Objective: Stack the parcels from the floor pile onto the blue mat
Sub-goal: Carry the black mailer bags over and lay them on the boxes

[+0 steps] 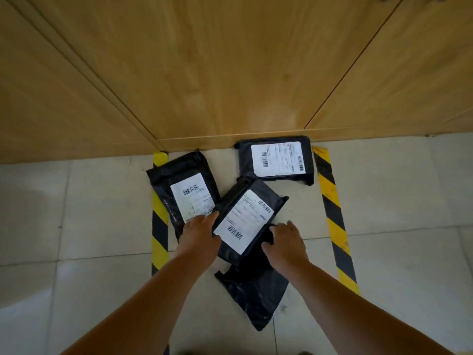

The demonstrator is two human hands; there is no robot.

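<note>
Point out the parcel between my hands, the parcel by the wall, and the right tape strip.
Middle parcel (pixel 244 221), head view, its white label.
Wall parcel (pixel 277 158), head view, its label.
Right tape strip (pixel 332 213), head view, mid-length.

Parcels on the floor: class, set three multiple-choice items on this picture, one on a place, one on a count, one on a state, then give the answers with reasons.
1. Where does the parcel nearest the wooden wall lie?
A. Beside the right striped tape
B. Under the left hand
C. Outside the tape lines

2. How many parcels show a white label?
A. One
B. Three
C. Five

3. What are the hands doing?
A. Hanging idle
B. Both on the middle parcel
C. Peeling tape

Answers:
1 A: the far parcel lies against the wall, next to the right striped tape.
2 B: labels show on the far parcel, the left parcel and the middle parcel; the plain bag shows none.
3 B: the left hand and right hand flank it, fingers at its edges.
</note>
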